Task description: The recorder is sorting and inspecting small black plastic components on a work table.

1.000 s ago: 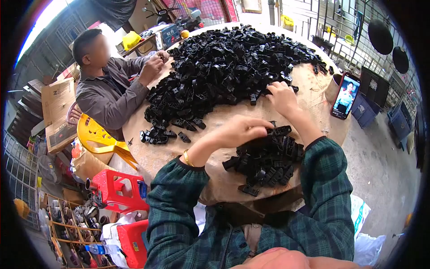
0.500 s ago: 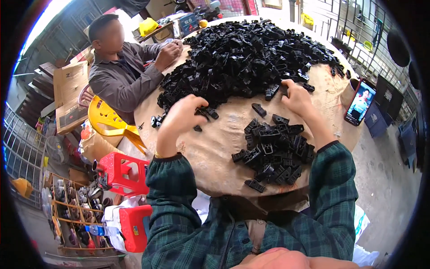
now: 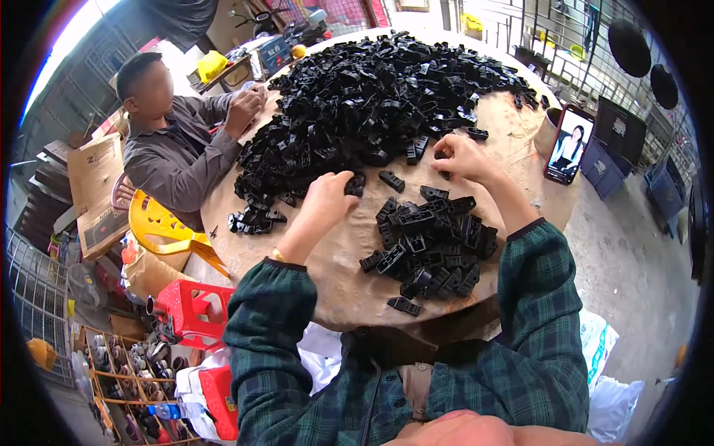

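My left hand (image 3: 324,201) is closed on a small black plastic part (image 3: 355,185) at the near edge of the large heap of black plastic parts (image 3: 364,100). My right hand (image 3: 468,159) pinches another dark part (image 3: 444,157), mostly covered by the fingers. Between the hands, a single black block (image 3: 391,181) lies on the tabletop. Nearer to me is a smaller pile of the same black parts (image 3: 428,241), and one loose piece (image 3: 404,305) rests by the table's front edge.
The round table has a tan covering (image 3: 327,275). A phone (image 3: 570,144) stands upright at its right edge, against a cup-like object. Across on the left sits a co-worker (image 3: 175,141), hands at the heap's edge. Red stools (image 3: 186,308) and a yellow chair (image 3: 160,227) stand left.
My left hand has come away from the heap's left side toward the middle, now with a part between its fingers. My right hand has closed on a part. The whole view has shifted slightly.
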A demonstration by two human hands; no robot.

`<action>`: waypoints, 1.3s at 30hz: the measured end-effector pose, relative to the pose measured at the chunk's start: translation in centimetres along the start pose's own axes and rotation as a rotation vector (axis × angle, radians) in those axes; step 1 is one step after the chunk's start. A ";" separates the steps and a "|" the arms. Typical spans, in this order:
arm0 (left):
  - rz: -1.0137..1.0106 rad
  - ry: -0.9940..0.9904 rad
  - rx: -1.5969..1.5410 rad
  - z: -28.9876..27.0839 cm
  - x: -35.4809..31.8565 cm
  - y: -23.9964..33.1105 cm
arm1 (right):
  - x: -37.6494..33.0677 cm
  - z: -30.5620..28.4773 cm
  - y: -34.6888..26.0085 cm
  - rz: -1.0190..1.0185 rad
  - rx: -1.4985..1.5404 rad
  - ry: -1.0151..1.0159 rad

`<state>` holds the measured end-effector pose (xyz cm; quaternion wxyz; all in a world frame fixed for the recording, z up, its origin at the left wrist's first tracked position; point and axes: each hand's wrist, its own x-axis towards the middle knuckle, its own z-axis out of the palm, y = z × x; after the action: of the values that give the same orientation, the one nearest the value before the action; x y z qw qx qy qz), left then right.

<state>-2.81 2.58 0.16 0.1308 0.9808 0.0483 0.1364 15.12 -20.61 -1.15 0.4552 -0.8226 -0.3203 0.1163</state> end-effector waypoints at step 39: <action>-0.111 0.108 -1.230 2.1 1.6 4.8 | -3.7 4.7 -5.7 -0.466 0.324 0.143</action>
<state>-0.45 -2.37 -0.08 0.6763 0.7136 0.0182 0.1817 7.64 -17.61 0.52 0.6164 -0.6497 -0.4450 0.0000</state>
